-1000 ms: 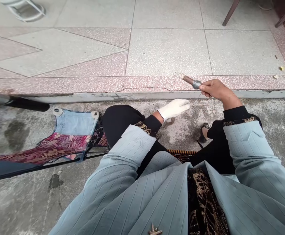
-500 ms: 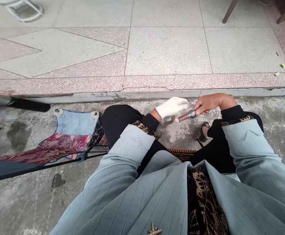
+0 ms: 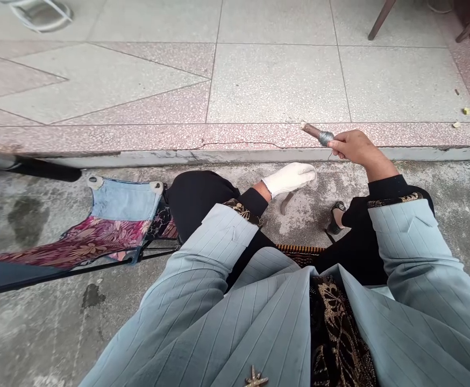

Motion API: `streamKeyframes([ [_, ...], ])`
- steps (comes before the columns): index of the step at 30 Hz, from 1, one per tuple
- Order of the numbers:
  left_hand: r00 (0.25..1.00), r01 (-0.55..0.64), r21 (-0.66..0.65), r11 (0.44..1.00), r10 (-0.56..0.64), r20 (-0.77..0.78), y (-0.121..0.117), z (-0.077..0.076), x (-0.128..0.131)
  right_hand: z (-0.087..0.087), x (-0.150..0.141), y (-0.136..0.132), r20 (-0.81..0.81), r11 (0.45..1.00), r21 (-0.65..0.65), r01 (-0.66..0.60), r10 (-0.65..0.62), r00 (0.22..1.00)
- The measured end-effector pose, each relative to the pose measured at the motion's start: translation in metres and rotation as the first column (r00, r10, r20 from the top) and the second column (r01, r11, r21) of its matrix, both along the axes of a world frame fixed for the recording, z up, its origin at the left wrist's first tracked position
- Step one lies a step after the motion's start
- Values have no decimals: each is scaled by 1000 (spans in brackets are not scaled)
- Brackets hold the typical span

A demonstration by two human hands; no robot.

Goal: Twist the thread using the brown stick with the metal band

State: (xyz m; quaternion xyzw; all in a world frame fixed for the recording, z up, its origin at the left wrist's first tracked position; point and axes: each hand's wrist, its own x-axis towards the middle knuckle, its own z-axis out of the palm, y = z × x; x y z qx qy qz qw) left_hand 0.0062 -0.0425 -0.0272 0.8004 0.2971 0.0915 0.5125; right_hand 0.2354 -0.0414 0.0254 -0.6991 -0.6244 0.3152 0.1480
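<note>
My left hand (image 3: 289, 178) wears a white glove and is closed, its fingers curled together. A curved grey-brown stick-like piece (image 3: 286, 203) sticks out below the glove; its upper part is hidden by the hand. My bare right hand (image 3: 354, 146) pinches one end of a short brown stick wound with silvery wire (image 3: 325, 138). The stick's pale tip points up and left, over the edge of the tiled step. A thin dark strand hangs from the wound part, and I cannot make out where it ends.
A tiled step (image 3: 275, 80) with a cracked edge runs across the front. To my left stands a folding chair (image 3: 109, 231) with denim and floral cloth. A black tube with a shiny end (image 3: 37, 165) is at far left. Furniture legs (image 3: 381, 19) stand on the tiles.
My right hand has lifted the wire-wound stick up, away from my left hand, and tilted its tip upward. The gloved hand has shifted slightly right and down.
</note>
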Motion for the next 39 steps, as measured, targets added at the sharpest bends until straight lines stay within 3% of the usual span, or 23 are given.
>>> streamKeyframes([
  [3, 994, 61, 200, 978, -40, -106, 2, 2, -1, -2, -2, 4, 259, 996, -60, -62, 76, 963],
  [5, 985, 104, 268, 958, -62, -163, 3, 2, -1, -3, -4, 5, 380, 986, -103, -128, 158, 912],
  [10, 966, 131, 367, 921, -36, -256, 5, 6, -5, -3, -12, 4, 504, 930, -298, -214, 343, 793],
  [13, 957, 145, 397, 906, -26, -290, 8, 12, -10, -6, -14, 0, 375, 824, -463, -326, 515, 770],
  [16, 960, 105, 434, 895, 23, -280, 13, 16, -16, -9, -15, -5, 147, 724, -510, -464, 605, 783],
  [19, 975, 62, 438, 897, 39, -219, 16, 16, -21, -9, -16, -10, -52, 682, -457, -571, 620, 783],
  [23, 994, 25, 342, 939, 14, -110, 18, 16, -23, 0, -19, -17, -250, 654, -377, -656, 610, 752],
  [27, 998, -9, 263, 965, 23, -54, 19, 12, -22, 12, -19, -27, -308, 702, -312, -640, 562, 768],
  [30, 999, 1, 193, 981, 7, -38, 17, 3, -20, 13, -20, -33, -293, 769, -263, -583, 513, 807],
  [35, 994, -30, 119, 992, 43, -105, 8, -11, -13, 3, -23, -38, -70, 955, -40, -295, 292, 954],
  [39, 991, 75, 180, 981, -54, -123, 1, -8, -8, -6, -23, -35, 158, 991, -3, -131, 130, 979],
])
